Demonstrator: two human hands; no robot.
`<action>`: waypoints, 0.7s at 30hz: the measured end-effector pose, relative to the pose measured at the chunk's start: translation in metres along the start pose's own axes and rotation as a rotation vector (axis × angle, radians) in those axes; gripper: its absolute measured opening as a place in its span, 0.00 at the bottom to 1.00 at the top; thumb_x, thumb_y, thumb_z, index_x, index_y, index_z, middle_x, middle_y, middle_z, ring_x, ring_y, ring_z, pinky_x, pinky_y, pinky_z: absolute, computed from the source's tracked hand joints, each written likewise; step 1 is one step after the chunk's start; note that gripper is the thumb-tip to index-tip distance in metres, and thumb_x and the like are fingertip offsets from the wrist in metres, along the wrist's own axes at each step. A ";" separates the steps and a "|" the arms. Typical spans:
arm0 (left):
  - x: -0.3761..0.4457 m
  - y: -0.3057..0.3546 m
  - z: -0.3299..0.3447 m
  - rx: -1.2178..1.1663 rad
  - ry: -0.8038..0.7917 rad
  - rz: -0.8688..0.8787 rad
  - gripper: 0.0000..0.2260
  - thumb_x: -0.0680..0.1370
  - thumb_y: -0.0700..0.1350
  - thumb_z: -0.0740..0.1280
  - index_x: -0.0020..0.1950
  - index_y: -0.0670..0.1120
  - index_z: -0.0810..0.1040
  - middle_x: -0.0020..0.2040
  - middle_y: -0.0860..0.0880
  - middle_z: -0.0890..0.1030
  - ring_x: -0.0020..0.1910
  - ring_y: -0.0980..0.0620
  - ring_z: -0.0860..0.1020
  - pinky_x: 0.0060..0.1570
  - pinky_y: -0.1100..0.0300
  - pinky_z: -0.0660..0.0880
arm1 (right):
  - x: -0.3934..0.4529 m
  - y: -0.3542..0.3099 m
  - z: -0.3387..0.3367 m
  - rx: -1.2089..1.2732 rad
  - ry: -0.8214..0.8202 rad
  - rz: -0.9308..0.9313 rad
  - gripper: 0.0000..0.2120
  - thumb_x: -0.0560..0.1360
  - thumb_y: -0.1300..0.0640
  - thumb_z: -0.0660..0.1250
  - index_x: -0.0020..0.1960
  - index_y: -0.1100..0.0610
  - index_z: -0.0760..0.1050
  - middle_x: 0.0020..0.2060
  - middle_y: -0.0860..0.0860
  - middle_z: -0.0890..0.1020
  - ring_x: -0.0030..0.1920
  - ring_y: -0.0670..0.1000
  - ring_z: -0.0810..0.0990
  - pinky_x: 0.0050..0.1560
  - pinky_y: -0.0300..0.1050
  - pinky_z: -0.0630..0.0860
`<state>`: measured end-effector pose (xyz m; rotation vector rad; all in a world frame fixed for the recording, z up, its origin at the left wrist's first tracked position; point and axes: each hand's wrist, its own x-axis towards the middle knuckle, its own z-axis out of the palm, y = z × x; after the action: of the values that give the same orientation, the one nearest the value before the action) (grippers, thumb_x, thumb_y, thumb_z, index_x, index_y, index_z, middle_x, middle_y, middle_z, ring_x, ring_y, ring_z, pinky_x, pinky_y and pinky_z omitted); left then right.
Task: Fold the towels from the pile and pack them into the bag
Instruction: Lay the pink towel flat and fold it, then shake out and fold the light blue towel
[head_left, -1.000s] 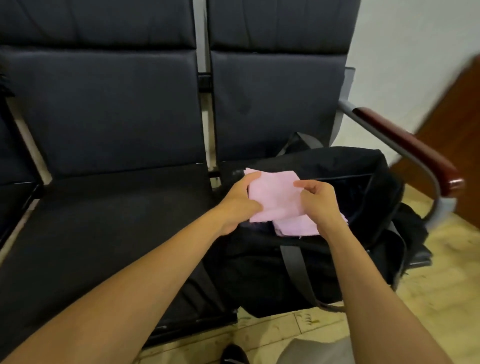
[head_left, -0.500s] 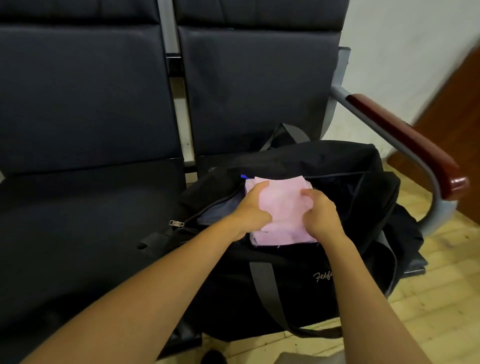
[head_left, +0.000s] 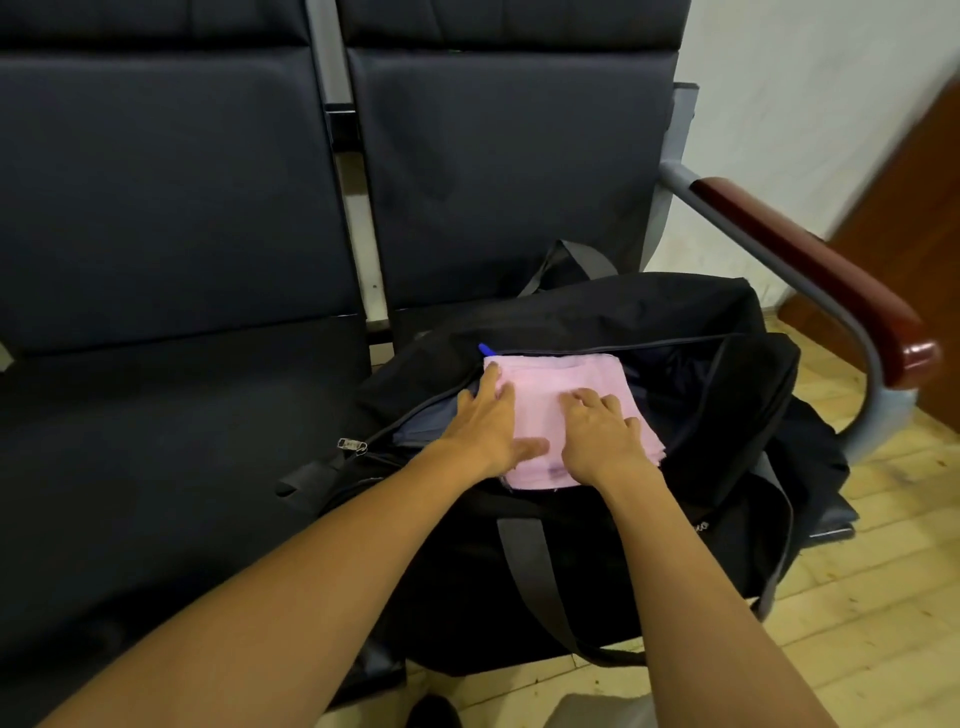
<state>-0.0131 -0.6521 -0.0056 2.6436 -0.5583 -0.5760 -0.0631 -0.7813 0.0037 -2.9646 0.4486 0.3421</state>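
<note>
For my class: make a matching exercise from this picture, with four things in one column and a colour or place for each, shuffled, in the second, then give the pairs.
Things:
1. folded towel
2. bag
3. armrest
4. zipper pull

Descriptions:
A. dark red, at the right end of the seats
B. pink, under both flat hands
C. silver, at the bag's left end
D. black, open, on the right-hand seat

Pairs: 1-B, 2-D, 3-A, 4-C
</note>
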 end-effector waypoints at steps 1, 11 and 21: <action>-0.003 -0.003 -0.004 -0.017 -0.021 0.003 0.42 0.76 0.60 0.68 0.80 0.44 0.49 0.80 0.49 0.40 0.77 0.41 0.50 0.73 0.49 0.57 | -0.002 -0.005 -0.001 0.013 0.019 0.000 0.29 0.77 0.64 0.62 0.76 0.57 0.59 0.75 0.53 0.61 0.71 0.57 0.62 0.66 0.53 0.65; -0.062 -0.073 -0.069 -0.031 0.210 0.009 0.16 0.79 0.49 0.65 0.65 0.44 0.72 0.61 0.43 0.73 0.61 0.43 0.73 0.60 0.47 0.73 | -0.023 -0.098 -0.006 0.203 0.238 -0.439 0.21 0.79 0.57 0.62 0.72 0.53 0.68 0.67 0.51 0.73 0.66 0.54 0.71 0.60 0.49 0.67; -0.170 -0.200 -0.128 0.007 0.326 -0.118 0.12 0.81 0.52 0.61 0.61 0.47 0.72 0.56 0.48 0.74 0.49 0.50 0.75 0.48 0.52 0.76 | -0.060 -0.249 -0.004 0.250 0.255 -0.606 0.16 0.84 0.53 0.54 0.69 0.52 0.70 0.64 0.51 0.75 0.64 0.54 0.73 0.61 0.57 0.71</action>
<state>-0.0375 -0.3709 0.0687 2.7115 -0.3081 -0.1661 -0.0416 -0.5289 0.0437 -2.7247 -0.3656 -0.1483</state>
